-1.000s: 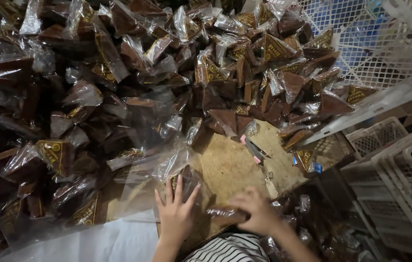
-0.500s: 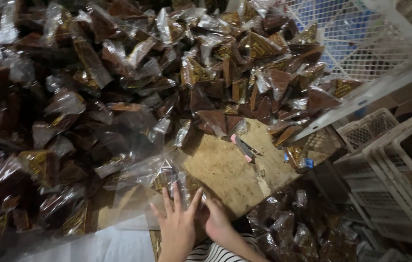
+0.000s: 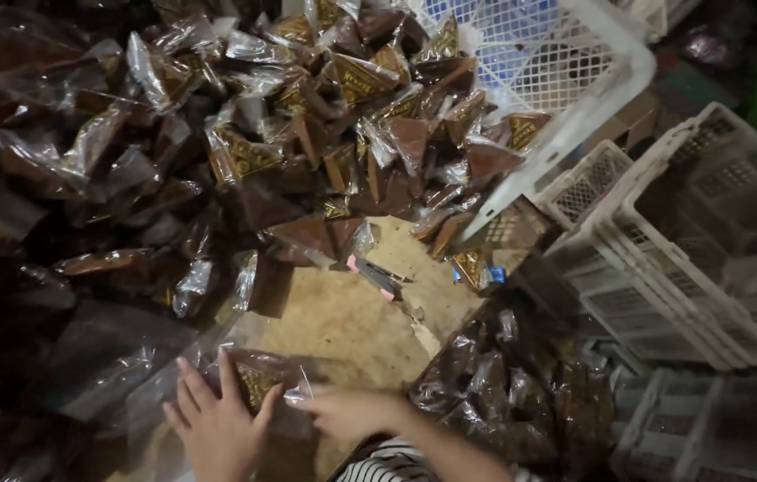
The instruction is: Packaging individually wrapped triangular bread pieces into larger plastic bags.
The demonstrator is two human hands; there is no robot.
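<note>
Brown triangular packets (image 3: 307, 134) heaped in clear wrappers, one wrapped packet (image 3: 258, 382) pressed flat on the wooden board (image 3: 351, 326) under the left hand (image 3: 218, 428), fingers spread, its edge pinched by the right hand (image 3: 347, 412), white plastic crates (image 3: 682, 241) stacked alongside.

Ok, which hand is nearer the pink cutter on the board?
Right. The right hand lies just below the pink cutter, on the board; the left hand is farther off, down-left, on a clear bag.
</note>
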